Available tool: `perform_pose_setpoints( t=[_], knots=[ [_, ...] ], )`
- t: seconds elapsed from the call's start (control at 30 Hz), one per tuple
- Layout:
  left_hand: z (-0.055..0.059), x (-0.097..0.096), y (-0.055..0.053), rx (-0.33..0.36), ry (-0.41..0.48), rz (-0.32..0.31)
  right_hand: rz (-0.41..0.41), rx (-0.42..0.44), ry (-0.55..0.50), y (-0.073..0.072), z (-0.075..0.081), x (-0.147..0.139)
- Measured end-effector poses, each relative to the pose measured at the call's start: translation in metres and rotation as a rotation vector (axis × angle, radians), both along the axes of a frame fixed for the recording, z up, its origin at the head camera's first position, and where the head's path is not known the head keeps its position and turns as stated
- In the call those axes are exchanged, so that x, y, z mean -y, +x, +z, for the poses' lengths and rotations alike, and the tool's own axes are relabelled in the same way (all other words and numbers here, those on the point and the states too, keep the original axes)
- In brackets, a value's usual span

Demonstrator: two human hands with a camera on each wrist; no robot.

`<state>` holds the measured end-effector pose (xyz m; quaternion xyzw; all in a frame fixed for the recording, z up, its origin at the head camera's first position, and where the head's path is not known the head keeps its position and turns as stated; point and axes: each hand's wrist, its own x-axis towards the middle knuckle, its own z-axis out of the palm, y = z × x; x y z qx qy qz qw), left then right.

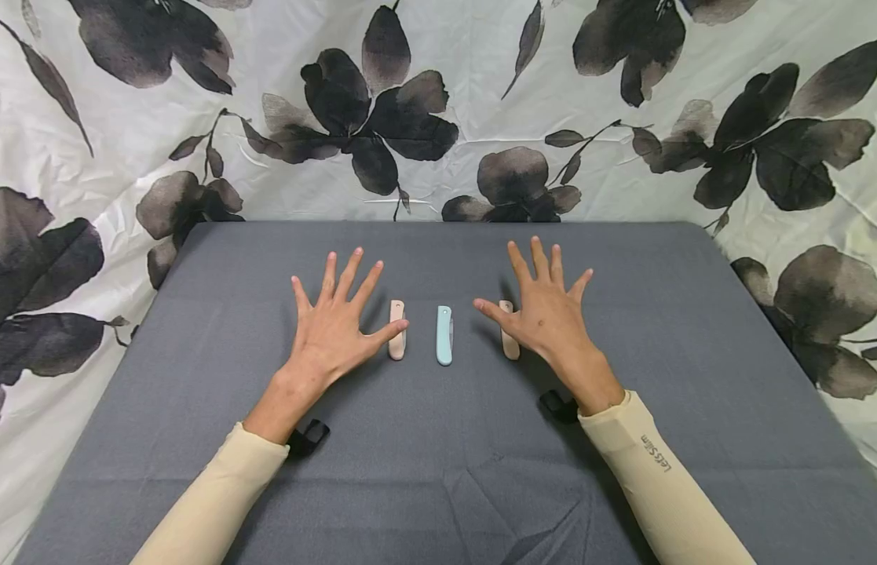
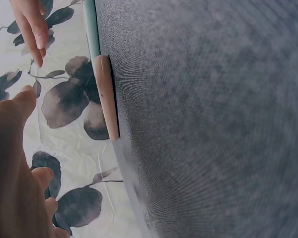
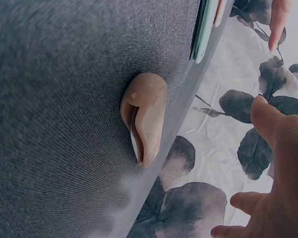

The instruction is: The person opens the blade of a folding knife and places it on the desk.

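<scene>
Three folding knives, all folded, lie in a row on the grey cloth. In the head view, a beige folding knife (image 1: 396, 348) is on the left, a light blue folding knife (image 1: 444, 336) in the middle and a second beige folding knife (image 1: 509, 347) on the right. My left hand (image 1: 328, 333) is spread palm down, its thumb overlapping the left knife. With fingers splayed, my right hand (image 1: 551, 318) hovers over the right knife and partly hides it. The right wrist view shows that beige knife (image 3: 148, 109) with its slot and blade edge; neither hand grips anything.
A grey cloth (image 1: 438, 439) covers the table, with creases near the front. Behind and beside it hangs a white floral fabric (image 1: 480, 47). Dark wrist straps (image 1: 309, 436) show below both cream sleeves (image 1: 219, 494).
</scene>
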<state>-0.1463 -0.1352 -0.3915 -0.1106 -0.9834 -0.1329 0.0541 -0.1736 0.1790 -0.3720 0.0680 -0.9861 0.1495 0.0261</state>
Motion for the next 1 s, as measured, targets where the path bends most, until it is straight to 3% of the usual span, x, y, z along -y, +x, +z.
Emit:
perform_pose_setpoints(
  t=[0.43, 0.63, 1.0],
  knots=[
    [0.001, 0.000, -0.005, -0.013, -0.022, -0.009, 0.004, 0.019, 0.019, -0.007, -0.005, 0.004],
    [0.001, 0.000, -0.007, 0.033, -0.029, -0.006, 0.037, 0.023, 0.005, -0.010, -0.006, 0.010],
    [0.004, -0.007, -0.004, 0.084, 0.090, -0.043, 0.162, -0.056, -0.137, -0.011, -0.003, 0.027]
  ],
)
